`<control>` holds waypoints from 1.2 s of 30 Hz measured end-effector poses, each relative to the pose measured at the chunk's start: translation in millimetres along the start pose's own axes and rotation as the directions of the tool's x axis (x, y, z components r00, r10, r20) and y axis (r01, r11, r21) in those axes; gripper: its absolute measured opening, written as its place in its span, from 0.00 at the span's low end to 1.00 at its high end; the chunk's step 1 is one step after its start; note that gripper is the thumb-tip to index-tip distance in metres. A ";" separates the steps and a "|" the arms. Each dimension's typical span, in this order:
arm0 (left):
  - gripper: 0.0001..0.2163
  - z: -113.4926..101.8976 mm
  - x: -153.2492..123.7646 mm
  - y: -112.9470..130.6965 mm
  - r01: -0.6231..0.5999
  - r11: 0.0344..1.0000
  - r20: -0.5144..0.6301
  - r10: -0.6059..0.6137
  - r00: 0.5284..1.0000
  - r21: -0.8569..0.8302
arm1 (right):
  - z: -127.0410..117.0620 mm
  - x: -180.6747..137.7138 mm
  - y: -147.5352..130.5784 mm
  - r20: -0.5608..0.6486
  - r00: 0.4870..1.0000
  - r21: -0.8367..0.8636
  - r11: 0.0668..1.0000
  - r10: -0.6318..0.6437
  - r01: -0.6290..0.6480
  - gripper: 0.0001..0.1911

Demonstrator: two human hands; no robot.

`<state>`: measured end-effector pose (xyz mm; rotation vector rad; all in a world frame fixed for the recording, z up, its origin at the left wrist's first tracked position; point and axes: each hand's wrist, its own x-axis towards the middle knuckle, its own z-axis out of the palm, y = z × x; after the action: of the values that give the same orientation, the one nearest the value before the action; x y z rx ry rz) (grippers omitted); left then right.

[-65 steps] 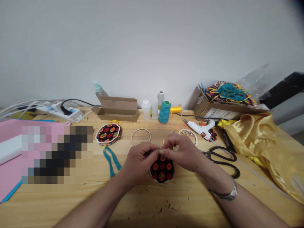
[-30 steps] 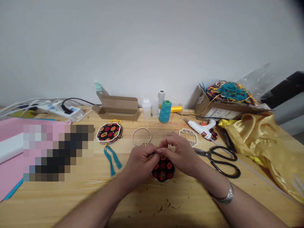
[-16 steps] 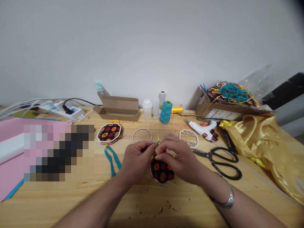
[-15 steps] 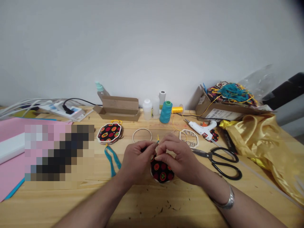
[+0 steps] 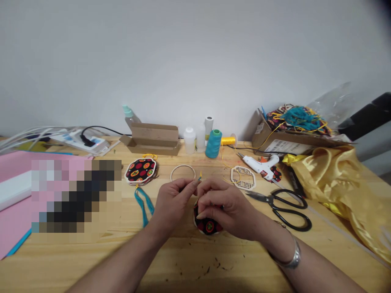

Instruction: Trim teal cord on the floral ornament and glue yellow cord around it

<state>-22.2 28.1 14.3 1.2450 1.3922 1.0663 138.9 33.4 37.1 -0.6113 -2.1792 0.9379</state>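
My left hand (image 5: 174, 203) pinches a bit of teal and yellow thread (image 5: 200, 178) between thumb and forefinger, its tip sticking up. Close beside it, my right hand (image 5: 227, 209) has its fingers curled closed; what they hold, if anything, I cannot make out. Beneath the right hand lies a black patterned fabric piece (image 5: 209, 227) with a pale scalloped edge, partly covered. A thin pale ring (image 5: 183, 166) rests just beyond the left hand. Left of that hand is a teal tassel (image 5: 142, 208) joined to a stack of similar fabric pieces (image 5: 140, 171).
Black-handled scissors (image 5: 270, 200), a lattice frame (image 5: 243, 178) and a white glue gun (image 5: 262, 166) lie to the right. Behind stand a teal thread cone (image 5: 213, 144), bottles (image 5: 190, 141) and an open carton (image 5: 154, 140). Gold satin (image 5: 332, 179) and a full cardboard box (image 5: 284, 142) are farther right.
The thread tip has shifted slightly left and up, now upright. My right hand has moved a little left and lower, its fingers more curled, covering more of the fabric piece.
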 end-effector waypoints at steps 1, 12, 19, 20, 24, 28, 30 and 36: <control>0.10 0.2 -0.3 0.9 0.003 1.000 0.002 -0.003 1.000 -0.007 | -0.2 0.3 0.0 0.010 1.000 0.018 1.000 -0.007 0.007 0.05; 0.12 0.8 -0.5 -0.9 -0.037 0.998 -0.023 0.039 0.999 0.058 | 1.1 -2.8 -2.0 0.080 0.989 -0.005 0.992 0.127 -0.128 0.09; 0.11 1.9 0.3 -2.2 -0.018 0.999 -0.017 0.018 1.000 0.035 | 0.6 -2.0 -3.4 0.054 0.991 0.018 0.992 0.124 -0.125 0.08; 0.11 2.0 0.1 -2.2 -0.015 0.999 -0.015 0.015 1.000 0.030 | 0.5 -2.2 -3.4 0.050 0.991 0.026 0.992 0.122 -0.123 0.08; 0.11 2.4 -1.0 -1.2 -0.013 1.000 -0.011 0.013 1.000 0.024 | -2.1 -3.3 -2.8 -0.007 0.994 0.022 0.994 0.105 -0.104 0.07; 0.11 2.5 -1.4 1.7 -0.033 0.995 -0.026 0.035 0.999 0.090 | -6.3 -3.5 -1.2 -0.145 0.982 0.036 0.992 0.124 -0.120 0.07; 0.11 2.8 -1.4 3.1 -0.046 0.991 -0.039 0.051 0.998 0.123 | -7.9 -3.0 0.7 -0.232 0.961 0.072 0.988 0.153 -0.140 0.06; 0.12 4.8 -1.3 6.0 -0.079 0.982 -0.047 0.088 0.995 0.170 | -9.8 0.4 13.0 -0.418 0.860 0.239 0.949 0.291 -0.205 0.05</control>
<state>-16.4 27.5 19.5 1.4163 1.5071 1.0642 147.7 46.2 32.4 -0.9332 -1.6039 1.0028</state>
